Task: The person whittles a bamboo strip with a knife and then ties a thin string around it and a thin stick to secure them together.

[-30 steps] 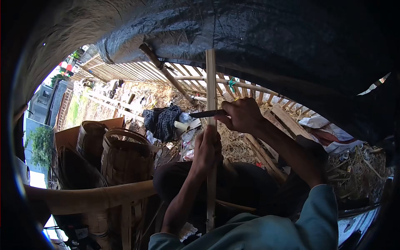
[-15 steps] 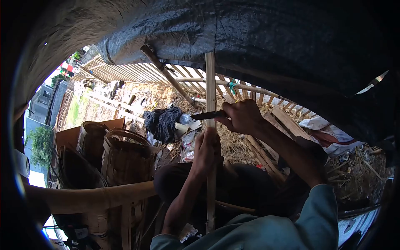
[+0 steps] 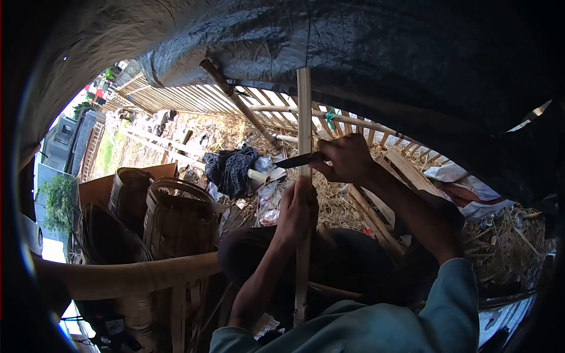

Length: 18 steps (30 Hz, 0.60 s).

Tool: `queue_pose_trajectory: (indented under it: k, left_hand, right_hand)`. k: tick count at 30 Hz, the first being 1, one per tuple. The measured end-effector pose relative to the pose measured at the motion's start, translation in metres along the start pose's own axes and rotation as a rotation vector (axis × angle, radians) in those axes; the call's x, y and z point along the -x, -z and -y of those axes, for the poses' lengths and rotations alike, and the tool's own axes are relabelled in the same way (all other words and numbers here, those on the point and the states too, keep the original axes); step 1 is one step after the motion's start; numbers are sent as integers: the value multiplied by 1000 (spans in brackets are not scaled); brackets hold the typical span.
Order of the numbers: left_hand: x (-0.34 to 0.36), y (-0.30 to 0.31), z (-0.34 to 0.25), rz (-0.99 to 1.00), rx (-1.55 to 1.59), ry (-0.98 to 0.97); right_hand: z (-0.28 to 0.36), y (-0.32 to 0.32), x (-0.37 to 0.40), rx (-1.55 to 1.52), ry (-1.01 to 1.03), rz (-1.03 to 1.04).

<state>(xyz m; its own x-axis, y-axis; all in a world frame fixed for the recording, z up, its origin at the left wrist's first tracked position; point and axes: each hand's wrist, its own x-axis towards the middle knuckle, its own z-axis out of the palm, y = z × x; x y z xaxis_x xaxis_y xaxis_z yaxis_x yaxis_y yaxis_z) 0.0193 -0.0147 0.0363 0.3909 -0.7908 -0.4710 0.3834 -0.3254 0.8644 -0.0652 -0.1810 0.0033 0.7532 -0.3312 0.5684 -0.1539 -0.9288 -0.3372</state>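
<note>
A long, pale bamboo strip (image 3: 304,112) stands nearly upright before me, its lower end reaching down to my lap. My left hand (image 3: 296,209) is closed around its middle. Just above that grip, a dark-bladed knife (image 3: 294,160) lies across the strip, its tip pointing left. My right hand (image 3: 347,157) is wrapped round the knife's handle, which the fingers mostly hide. Whether the edge is biting into the bamboo cannot be made out.
Woven baskets (image 3: 181,217) stand at the left behind a thick bamboo pole (image 3: 129,277). A dark tarp (image 3: 412,65) hangs low overhead. Beyond are a slatted bamboo fence (image 3: 176,100), a bundle of dark cloth (image 3: 231,170), straw, and a white sack (image 3: 465,185) at the right.
The bamboo strip's upper end has shifted slightly right and up in view, leaning a little more. Both hands keep their grips, and the knife stays just above my left hand.
</note>
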Motion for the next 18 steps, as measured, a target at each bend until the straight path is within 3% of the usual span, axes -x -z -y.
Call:
queue_pose_trajectory:
  k: [3, 5, 9, 12, 16, 18]
  left_hand:
    - [7, -15, 5, -51, -65, -11]
    - [8, -16, 10, 13, -40, -29]
    - [6, -17, 5, 29, -16, 10]
    - [4, -13, 0, 48, -39, 8]
    - [5, -14, -3, 7, -24, 20]
    - [4, -15, -6, -33, -13, 41]
  right_hand:
    - [-30, 8, -26, 85, -381, 40]
    - [-44, 25, -36, 72, -195, -190]
    - [-49, 25, -23, 86, -185, -193]
    - [-41, 29, -24, -14, -254, -49]
    - [-27, 22, -15, -205, -118, 60]
    - [-14, 28, -9, -201, -76, 226]
